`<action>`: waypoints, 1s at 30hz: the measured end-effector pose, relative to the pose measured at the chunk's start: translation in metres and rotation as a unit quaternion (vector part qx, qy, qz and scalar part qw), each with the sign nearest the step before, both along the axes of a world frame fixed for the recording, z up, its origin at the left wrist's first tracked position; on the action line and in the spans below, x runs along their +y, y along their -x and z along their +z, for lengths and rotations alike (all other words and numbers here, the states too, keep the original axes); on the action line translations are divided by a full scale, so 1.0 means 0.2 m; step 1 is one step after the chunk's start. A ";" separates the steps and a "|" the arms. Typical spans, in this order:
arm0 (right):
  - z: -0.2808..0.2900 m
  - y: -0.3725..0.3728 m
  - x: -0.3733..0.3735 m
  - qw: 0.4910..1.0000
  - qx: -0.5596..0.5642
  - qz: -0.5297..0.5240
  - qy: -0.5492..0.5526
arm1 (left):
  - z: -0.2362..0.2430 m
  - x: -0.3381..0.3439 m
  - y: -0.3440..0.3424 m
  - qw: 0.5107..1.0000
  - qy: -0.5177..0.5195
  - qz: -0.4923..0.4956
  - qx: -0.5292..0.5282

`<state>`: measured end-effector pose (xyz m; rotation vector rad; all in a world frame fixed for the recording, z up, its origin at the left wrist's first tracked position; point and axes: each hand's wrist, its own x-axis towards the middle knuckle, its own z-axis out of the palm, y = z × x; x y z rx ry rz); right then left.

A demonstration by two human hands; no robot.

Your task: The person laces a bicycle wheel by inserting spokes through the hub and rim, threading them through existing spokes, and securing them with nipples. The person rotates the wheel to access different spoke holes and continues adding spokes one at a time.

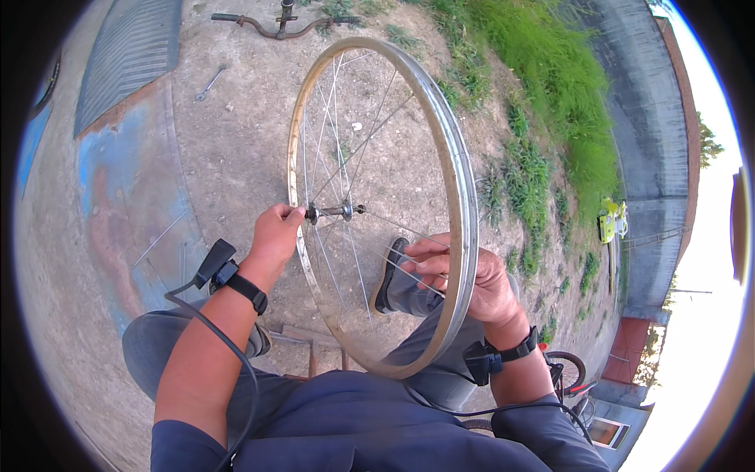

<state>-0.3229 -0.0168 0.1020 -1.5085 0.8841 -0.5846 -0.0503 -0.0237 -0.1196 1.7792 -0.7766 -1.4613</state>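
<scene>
You have a bare spoked wheel (464,204) at the middle of your view, standing on edge and turned aslant, with its lowest part at 6 o'clock in front of your shirt (330,417). Your left hand (275,234), just off centre toward 9 o'clock, has thumb and fingers clamped together on the near end of the hub (333,212). Your right hand (481,287), toward 4 o'clock, sits at the rim, its fingers half curled among the spokes; you cannot tell from here whether they pinch one. Both wrists wear black straps, the left one (247,293) with a cable leading off. Beyond your legs, a shoe (387,277) shows past the spokes near 6 o'clock. On the dirt, a rusty handlebar (281,34) lies at 11 o'clock and a wrench (209,84) between 10 and 11. A blue-stained sheet (118,185) lies at 9 o'clock, with thin rods (160,237) on it. Green plants (543,86) grow between 1 and 2, and a bicycle (569,371) is at 4.
</scene>
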 end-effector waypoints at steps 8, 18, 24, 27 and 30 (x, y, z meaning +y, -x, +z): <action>-0.04 -0.05 0.07 0.998 -0.044 -0.043 -0.018 | -0.02 0.00 0.00 0.999 0.037 0.006 -0.037; -0.09 -0.12 0.06 0.990 -0.131 -0.037 -0.039 | 1.01 0.28 0.07 0.942 0.274 -0.152 0.120; -0.05 -0.14 0.05 0.999 -0.052 0.008 -0.007 | 1.13 0.26 0.17 0.917 0.368 -0.147 0.047; -0.05 -0.15 0.06 0.993 -0.102 -0.003 -0.068 | 1.15 0.30 0.16 0.912 0.375 -0.162 0.031; -0.07 -0.14 0.07 0.998 -0.063 0.017 0.006 | 1.16 0.32 0.15 0.925 0.333 -0.175 0.052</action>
